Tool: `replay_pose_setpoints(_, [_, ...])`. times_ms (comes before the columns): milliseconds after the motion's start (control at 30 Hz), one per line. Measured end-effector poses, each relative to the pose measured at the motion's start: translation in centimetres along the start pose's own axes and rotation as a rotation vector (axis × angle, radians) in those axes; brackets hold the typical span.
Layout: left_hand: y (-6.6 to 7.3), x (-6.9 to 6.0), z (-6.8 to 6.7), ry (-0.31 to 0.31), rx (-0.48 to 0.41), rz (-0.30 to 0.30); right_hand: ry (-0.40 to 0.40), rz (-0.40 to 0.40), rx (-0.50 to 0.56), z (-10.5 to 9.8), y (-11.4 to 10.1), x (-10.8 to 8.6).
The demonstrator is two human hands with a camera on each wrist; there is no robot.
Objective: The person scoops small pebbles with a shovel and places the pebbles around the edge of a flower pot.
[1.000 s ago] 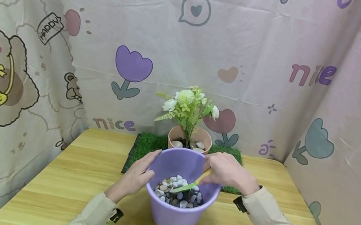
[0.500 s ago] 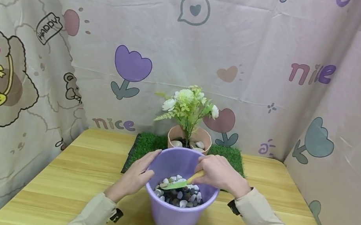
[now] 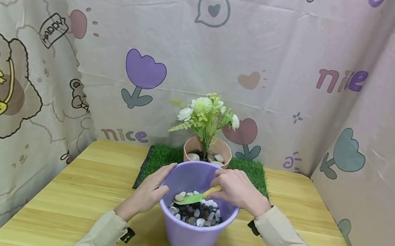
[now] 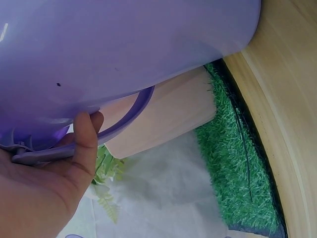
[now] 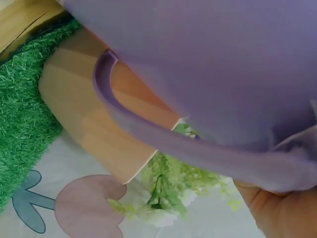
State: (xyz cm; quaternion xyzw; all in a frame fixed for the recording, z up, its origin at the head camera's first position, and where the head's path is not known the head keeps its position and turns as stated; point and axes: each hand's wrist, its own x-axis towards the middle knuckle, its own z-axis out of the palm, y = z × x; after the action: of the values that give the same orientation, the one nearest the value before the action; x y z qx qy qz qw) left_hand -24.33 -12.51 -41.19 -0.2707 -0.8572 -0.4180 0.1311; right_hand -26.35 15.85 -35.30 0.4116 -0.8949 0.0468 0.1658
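A purple bucket [image 3: 190,239] stands on the table with white, grey and dark pebbles [image 3: 201,218] inside. My left hand [image 3: 149,189] grips its left rim, thumb over the edge; in the left wrist view, fingers [image 4: 85,144] curl by the bucket's handle [image 4: 133,111] and against the outer wall. Over the far right rim, my right hand [image 3: 239,189] holds a small trowel by its yellow handle. The trowel's green blade [image 3: 189,200] lies low among the pebbles, pointing left. In the right wrist view the bucket's wall hides the trowel and most of the right hand [image 5: 277,210].
Just behind the bucket, a peach pot [image 3: 191,144] holds white flowers [image 3: 201,108] and stones. It stands on a green turf mat [image 3: 251,175]. Wooden table [image 3: 84,191] surrounds them, with printed curtains [image 3: 292,47] at the back and sides.
My right hand and the trowel have moved left within the bucket, the blade now nearer the left-hand pebbles. My left hand and the bucket have stayed in place.
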Motion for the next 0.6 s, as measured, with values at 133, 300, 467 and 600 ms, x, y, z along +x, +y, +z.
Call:
replay_pose_setpoints(133, [0.0, -0.1, 0.0, -0.003, -0.008, -0.003, 0.001, 0.003, -0.013, 0.2, 0.3, 0.0])
replay_pose_setpoints(300, [0.1, 0.0, 0.0, -0.005, -0.007, -0.008, 0.023, 0.057, 0.016, -0.5, 0.7, -0.3])
replay_pose_setpoints(467, [0.0, 0.1, 0.0, -0.004, 0.004, -0.005, 0.073, 0.114, 0.062, -1.1, 1.6, -0.7])
replay_pose_setpoints(600, [0.0, 0.0, 0.0, -0.002, 0.006, 0.001, 0.147, 0.103, 0.103, -1.1, 2.2, -1.2])
